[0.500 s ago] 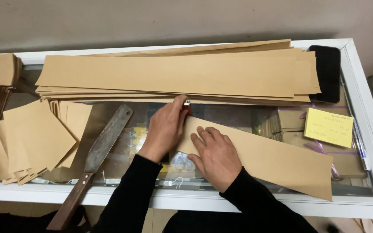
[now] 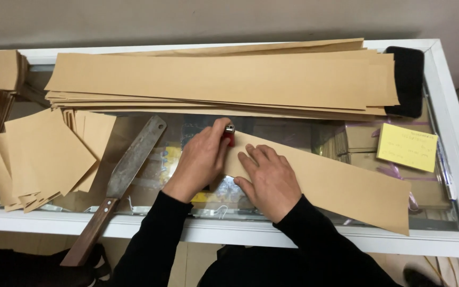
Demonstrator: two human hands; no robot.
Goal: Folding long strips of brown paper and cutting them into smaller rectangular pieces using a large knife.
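Left hand [image 2: 200,159], at centre frame, is closed around a small red lighter with a metal top [image 2: 229,134], pressing it against the near end of the long tan paper strip [image 2: 336,183]. Right hand [image 2: 269,178] lies flat, fingers spread, pinning that strip to the white-framed glass counter [image 2: 452,133]. This looks like creasing the strip's end, though the fold itself is hidden. Lower left lies a wooden-handled flat steel blade [image 2: 128,170]; a stack of long tan sheets [image 2: 224,79] fills the top.
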